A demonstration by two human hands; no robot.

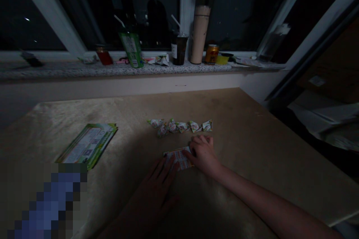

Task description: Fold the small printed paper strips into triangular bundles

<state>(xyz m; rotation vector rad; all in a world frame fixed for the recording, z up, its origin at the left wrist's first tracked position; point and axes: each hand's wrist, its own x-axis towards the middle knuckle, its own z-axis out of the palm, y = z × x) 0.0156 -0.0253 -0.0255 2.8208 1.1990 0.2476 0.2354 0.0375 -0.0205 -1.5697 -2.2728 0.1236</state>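
Observation:
A small folded printed leaflet (181,158) lies on the table in front of me. My left hand (159,181) rests flat with fingers stretched out, its fingertips on the leaflet's left part. At the right edge, my right hand (204,154) has curled fingers, and its thumb presses on the paper's corner. Just beyond the hands, several folded paper pieces with twisted, pointed ends (182,127) lie in an uneven row. To the left is a stack of flat green and white leaflets (91,142) with printed codes.
A blurred-out bluish object (47,205) covers the lower left. Along the stone windowsill (157,70) stand a red jar (104,55), a green cup with a straw (131,50), a dark cup (178,50), a tall beige flask (200,35) and a gold can (211,54).

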